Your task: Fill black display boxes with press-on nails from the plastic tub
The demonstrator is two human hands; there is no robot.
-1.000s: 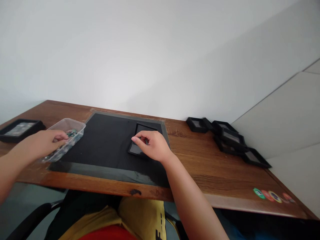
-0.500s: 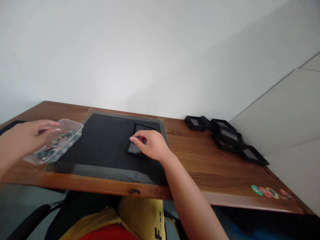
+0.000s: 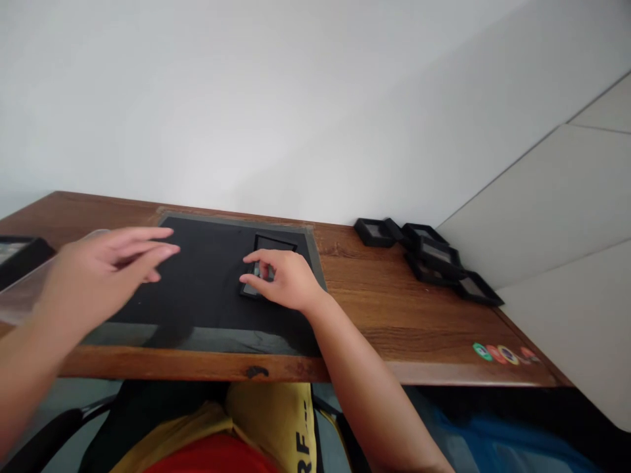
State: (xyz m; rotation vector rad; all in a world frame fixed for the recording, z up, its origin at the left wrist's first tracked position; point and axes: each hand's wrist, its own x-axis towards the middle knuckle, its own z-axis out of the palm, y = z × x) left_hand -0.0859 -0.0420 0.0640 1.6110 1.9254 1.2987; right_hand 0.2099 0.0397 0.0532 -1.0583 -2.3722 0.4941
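Observation:
My left hand (image 3: 106, 272) is over the left side of the black mat (image 3: 197, 276). Its index finger and thumb stretch to the right with a gap between them, and nothing shows in it. Behind this hand and wrist is the clear plastic box (image 3: 24, 295), mostly hidden. My right hand (image 3: 283, 276) hovers at a black-rimmed frame (image 3: 276, 242) on the mat and covers much of it. Thumb and index finger are apart, over the frame's left side. Whether they touch it I cannot tell. A small pale-green patch shows between them.
Several black frames (image 3: 438, 253) lie in a loose cluster at the back right of the wooden table (image 3: 374, 309). Round coloured stickers (image 3: 507, 355) are near the front right edge. Another black frame (image 3: 29, 256) is at the far left. A white wall (image 3: 276, 112) rises behind.
My left hand has moved right from above the plastic box to the mat's left side, its fingers further apart. My right hand stays by the frame, thumb and index now spread. The view has shifted slightly.

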